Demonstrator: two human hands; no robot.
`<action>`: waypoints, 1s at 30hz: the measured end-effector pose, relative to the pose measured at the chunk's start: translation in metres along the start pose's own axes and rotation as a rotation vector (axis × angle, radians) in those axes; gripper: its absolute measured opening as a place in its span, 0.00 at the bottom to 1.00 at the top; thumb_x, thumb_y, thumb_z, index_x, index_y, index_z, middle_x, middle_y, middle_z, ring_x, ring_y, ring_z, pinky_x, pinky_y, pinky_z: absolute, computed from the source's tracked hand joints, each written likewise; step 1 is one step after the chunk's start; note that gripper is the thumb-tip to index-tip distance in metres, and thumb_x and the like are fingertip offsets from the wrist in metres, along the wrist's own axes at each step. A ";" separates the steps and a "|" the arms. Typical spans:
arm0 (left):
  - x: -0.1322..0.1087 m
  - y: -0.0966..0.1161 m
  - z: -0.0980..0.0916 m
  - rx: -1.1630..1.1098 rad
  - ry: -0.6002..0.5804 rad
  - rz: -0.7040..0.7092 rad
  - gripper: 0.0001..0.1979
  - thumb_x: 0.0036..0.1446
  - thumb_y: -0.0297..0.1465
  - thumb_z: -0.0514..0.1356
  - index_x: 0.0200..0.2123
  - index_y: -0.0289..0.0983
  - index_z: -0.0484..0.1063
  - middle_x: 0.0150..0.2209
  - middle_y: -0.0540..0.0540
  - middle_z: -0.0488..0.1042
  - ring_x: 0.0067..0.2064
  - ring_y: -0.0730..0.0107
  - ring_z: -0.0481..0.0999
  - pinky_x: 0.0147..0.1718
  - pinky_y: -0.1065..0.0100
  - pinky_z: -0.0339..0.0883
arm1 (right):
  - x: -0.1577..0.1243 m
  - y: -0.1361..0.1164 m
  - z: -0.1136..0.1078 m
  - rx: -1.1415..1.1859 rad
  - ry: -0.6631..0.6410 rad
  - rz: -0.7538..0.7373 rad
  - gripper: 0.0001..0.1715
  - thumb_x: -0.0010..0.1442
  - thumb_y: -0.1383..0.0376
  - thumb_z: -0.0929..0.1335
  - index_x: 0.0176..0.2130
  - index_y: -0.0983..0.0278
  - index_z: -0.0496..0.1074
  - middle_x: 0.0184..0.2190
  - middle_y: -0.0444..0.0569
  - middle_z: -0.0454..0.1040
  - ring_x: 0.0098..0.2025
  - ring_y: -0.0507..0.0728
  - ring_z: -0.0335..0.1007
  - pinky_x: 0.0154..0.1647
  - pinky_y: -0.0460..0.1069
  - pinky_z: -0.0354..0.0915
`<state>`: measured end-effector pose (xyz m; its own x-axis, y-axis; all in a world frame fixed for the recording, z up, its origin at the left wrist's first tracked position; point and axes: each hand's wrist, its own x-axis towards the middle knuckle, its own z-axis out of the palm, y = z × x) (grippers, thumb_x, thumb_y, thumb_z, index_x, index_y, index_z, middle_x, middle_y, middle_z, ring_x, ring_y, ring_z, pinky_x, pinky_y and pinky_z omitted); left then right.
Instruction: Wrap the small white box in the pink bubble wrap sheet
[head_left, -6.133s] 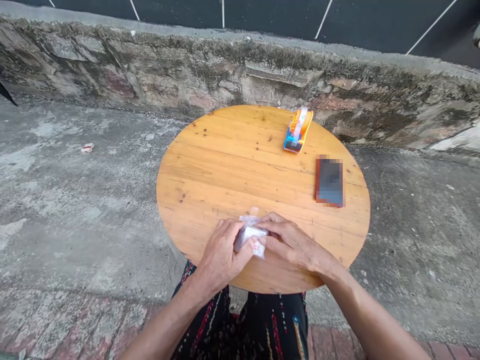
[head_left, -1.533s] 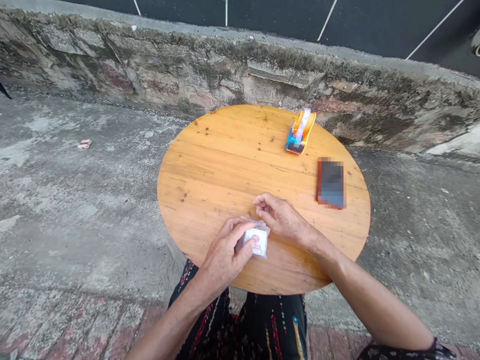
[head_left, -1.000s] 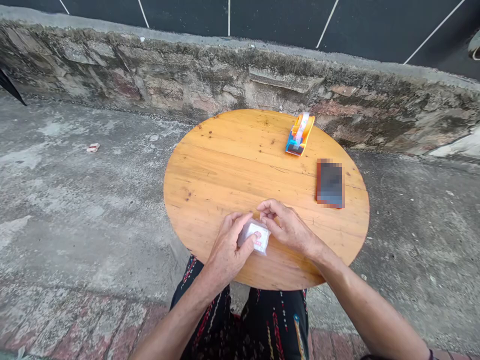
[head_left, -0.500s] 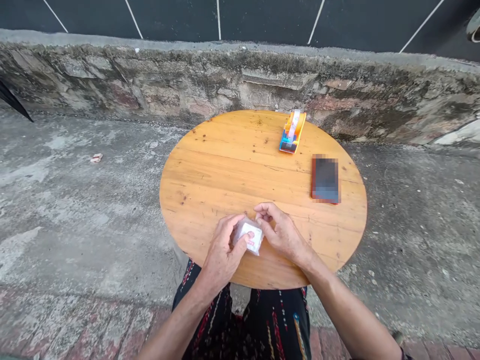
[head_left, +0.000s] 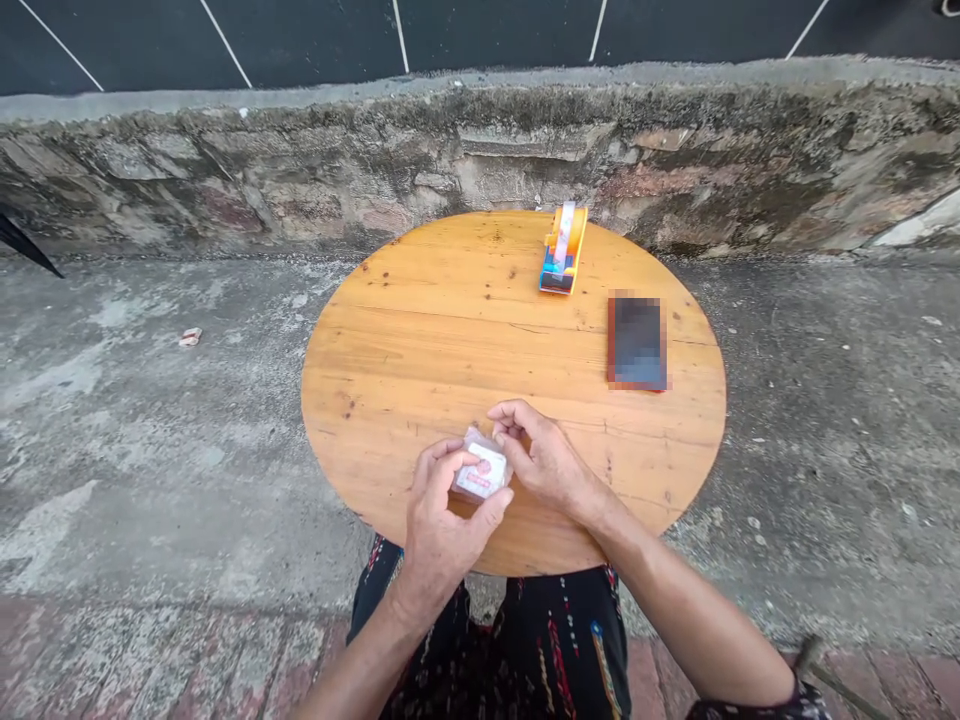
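A small white square packet [head_left: 484, 474] with red print, in a clear plastic wrapper, is near the front edge of the round wooden table [head_left: 420, 350]. My left hand [head_left: 446, 505] grips it, fingers along its left side and top, thumb at its lower right corner. At the packet's upper right, my right hand [head_left: 536, 450] has its fingers curled and pinched at the wrapper's edge. The exact contact of those fingertips is partly hidden.
A yellow and blue tape dispenser [head_left: 562, 250] stands at the table's far side. Right of it lies a dark, blurred-out flat object [head_left: 639, 343] with a reddish edge. Behind the table runs a low stone wall [head_left: 300, 180]. A crumpled scrap [head_left: 190, 337] lies on the concrete floor.
The view has shifted slightly. My left thumb has moved off the packet's face to its lower right corner, showing more of the red print. The right hand stays at the wrapper's edge.
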<state>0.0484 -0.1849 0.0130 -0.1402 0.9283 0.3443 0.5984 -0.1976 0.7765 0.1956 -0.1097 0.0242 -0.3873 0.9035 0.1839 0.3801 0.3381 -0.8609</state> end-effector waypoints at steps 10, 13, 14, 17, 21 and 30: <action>-0.002 0.005 -0.001 0.045 -0.022 0.035 0.13 0.49 0.25 0.63 0.39 0.40 0.66 0.44 0.44 0.69 0.48 0.61 0.71 0.47 0.60 0.68 | -0.003 -0.001 -0.004 0.075 0.014 0.019 0.12 0.60 0.72 0.63 0.44 0.61 0.66 0.32 0.43 0.72 0.34 0.51 0.69 0.37 0.47 0.66; -0.005 0.005 -0.003 0.044 -0.026 0.055 0.13 0.50 0.25 0.62 0.39 0.40 0.66 0.44 0.44 0.70 0.48 0.61 0.71 0.47 0.60 0.67 | -0.004 -0.003 -0.006 0.129 -0.003 0.007 0.10 0.60 0.71 0.62 0.42 0.61 0.66 0.31 0.43 0.72 0.34 0.51 0.69 0.36 0.46 0.66; -0.006 0.005 -0.003 0.046 -0.026 0.055 0.12 0.50 0.25 0.62 0.39 0.40 0.66 0.44 0.44 0.70 0.48 0.61 0.71 0.47 0.60 0.67 | -0.005 -0.004 -0.007 0.152 -0.009 0.004 0.10 0.60 0.72 0.62 0.42 0.61 0.66 0.31 0.43 0.71 0.34 0.51 0.69 0.37 0.46 0.66; -0.008 0.004 -0.006 0.062 -0.045 0.037 0.12 0.51 0.25 0.62 0.39 0.40 0.66 0.46 0.44 0.70 0.49 0.61 0.71 0.47 0.60 0.67 | -0.006 -0.006 -0.010 0.209 -0.021 0.007 0.11 0.59 0.72 0.63 0.43 0.62 0.66 0.32 0.43 0.72 0.35 0.51 0.69 0.37 0.46 0.66; -0.009 0.000 -0.010 0.065 -0.079 0.049 0.13 0.52 0.26 0.62 0.41 0.40 0.67 0.47 0.44 0.69 0.50 0.61 0.70 0.49 0.60 0.67 | -0.008 -0.007 -0.013 0.258 -0.049 -0.010 0.12 0.58 0.73 0.63 0.43 0.63 0.67 0.34 0.44 0.72 0.36 0.51 0.69 0.39 0.47 0.67; -0.008 -0.002 -0.011 0.052 -0.114 0.039 0.13 0.53 0.25 0.62 0.42 0.41 0.66 0.48 0.44 0.70 0.51 0.61 0.70 0.49 0.59 0.66 | -0.008 -0.008 -0.010 0.228 -0.112 -0.032 0.10 0.60 0.71 0.64 0.42 0.61 0.68 0.33 0.43 0.73 0.35 0.51 0.69 0.38 0.47 0.66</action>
<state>0.0399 -0.1953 0.0148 -0.0274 0.9506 0.3091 0.6418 -0.2204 0.7346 0.2044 -0.1168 0.0343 -0.4912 0.8544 0.1698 0.1719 0.2861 -0.9426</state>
